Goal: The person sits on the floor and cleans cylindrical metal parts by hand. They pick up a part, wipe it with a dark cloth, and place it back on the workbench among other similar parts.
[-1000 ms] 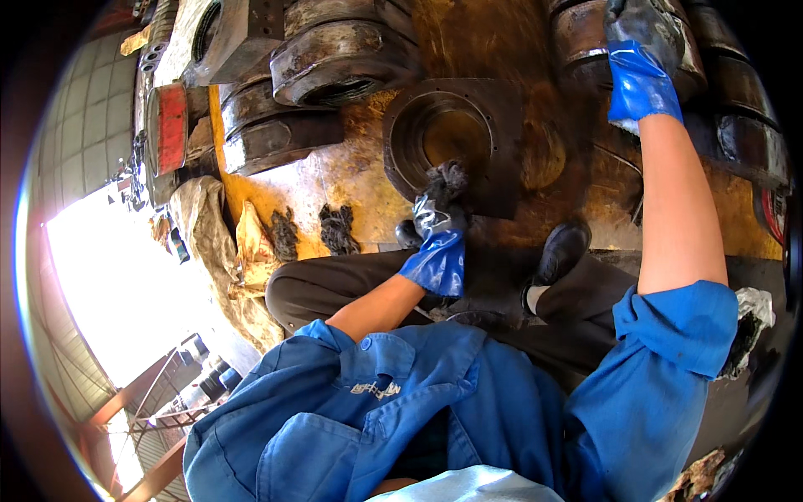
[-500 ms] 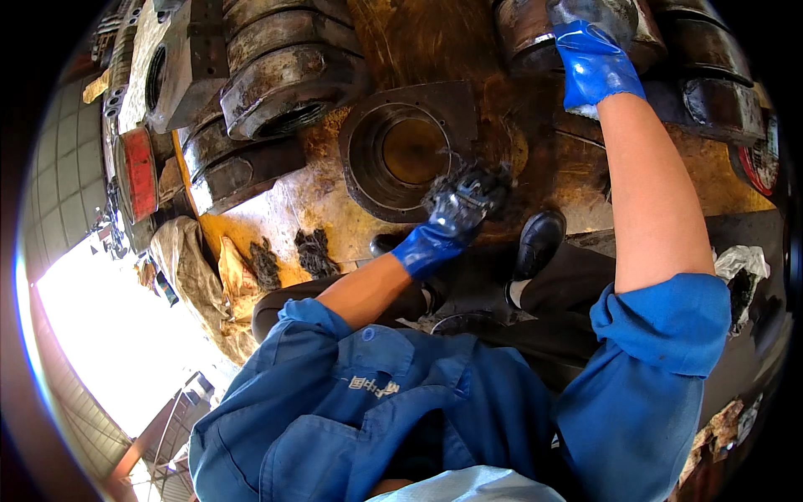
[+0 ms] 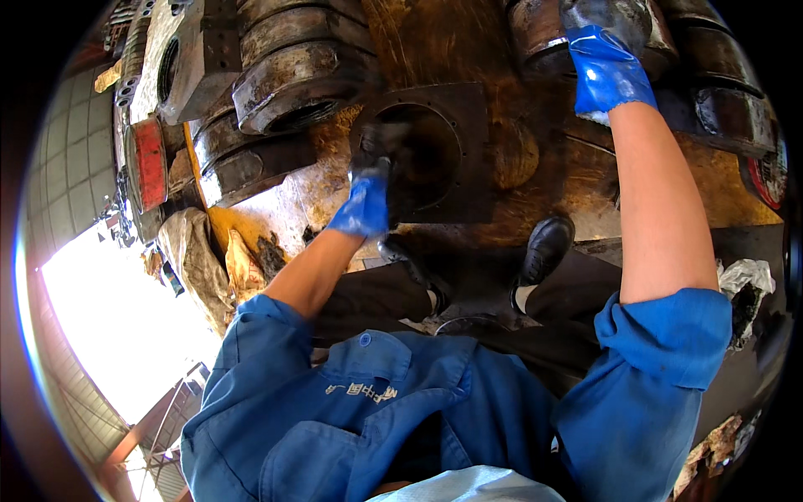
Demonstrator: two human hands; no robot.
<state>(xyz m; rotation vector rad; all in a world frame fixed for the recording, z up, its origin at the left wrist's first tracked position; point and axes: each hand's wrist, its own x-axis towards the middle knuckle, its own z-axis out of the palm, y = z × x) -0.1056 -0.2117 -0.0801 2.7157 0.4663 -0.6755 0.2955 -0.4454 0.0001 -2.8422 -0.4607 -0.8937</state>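
Observation:
My left hand, in a blue glove with a blackened front, is at the left side of a dark metal block with a square flat face and a round bore. Motion smears its fingers, so whether they hold anything is unclear. My right hand, also in a blue glove, is stretched far forward to the right. It rests against a group of round metal parts; its darkened fingers are hard to make out at the upper edge.
The block lies on a stained, oily worktop. Heavy ring-shaped castings stand at the far left, beside a drilled block. Dirty cloths hang at the left front edge. My shoes show below the near edge.
My left hand has swung left and forward, from right of the bore to the block's left side. A dark fibrous wad was in it before. The block now shows a square face. My right hand stays put.

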